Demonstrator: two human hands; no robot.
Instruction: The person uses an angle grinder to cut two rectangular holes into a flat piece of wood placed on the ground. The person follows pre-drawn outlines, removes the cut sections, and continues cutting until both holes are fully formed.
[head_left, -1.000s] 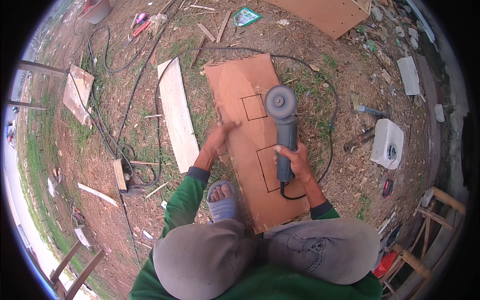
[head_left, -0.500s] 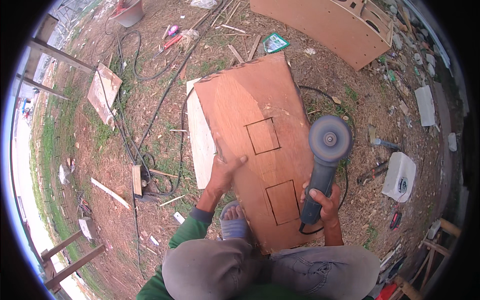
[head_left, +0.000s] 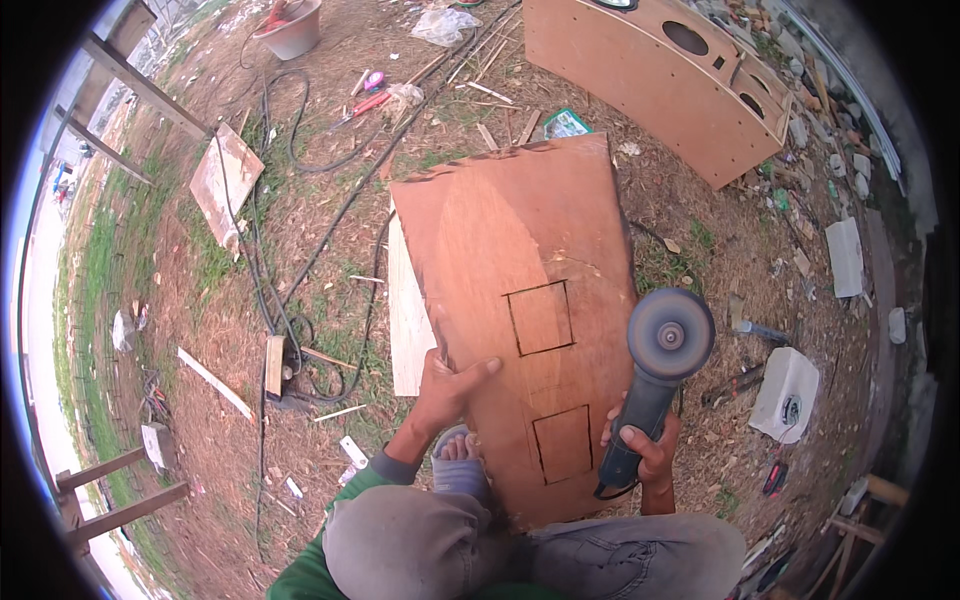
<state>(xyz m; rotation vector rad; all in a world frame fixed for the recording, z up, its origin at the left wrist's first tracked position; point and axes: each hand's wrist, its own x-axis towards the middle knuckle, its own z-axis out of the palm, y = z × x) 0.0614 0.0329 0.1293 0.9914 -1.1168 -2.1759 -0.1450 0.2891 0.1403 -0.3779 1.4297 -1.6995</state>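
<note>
A reddish-brown plywood board (head_left: 485, 240) with a rough far edge lies slanting in front of my knees. Two rectangles with dark, thin outlines, an upper one (head_left: 541, 318) and a lower one (head_left: 565, 447), mark its face. My left hand (head_left: 440, 395) grips the board's left edge, thumb on top and fingers hidden beneath. In my right hand (head_left: 652, 455) is a dark angle grinder (head_left: 645, 405), held by its body over the board's right edge. Its round disc (head_left: 670, 335) faces up and looks blurred. The grinder's cord starts at its near end.
Under the board's left side lies a pale wooden panel (head_left: 410, 310). Black cable (head_left: 340, 225) loops over the littered ground at left. A plywood box with round holes (head_left: 650, 85) stands far right. A white block (head_left: 785, 395) and a hammer (head_left: 762, 330) lie at right.
The whole view has shifted, so board, hands and ground sit lower in the picture. Both hands keep their holds, with the grinder still beside the board's right edge.
</note>
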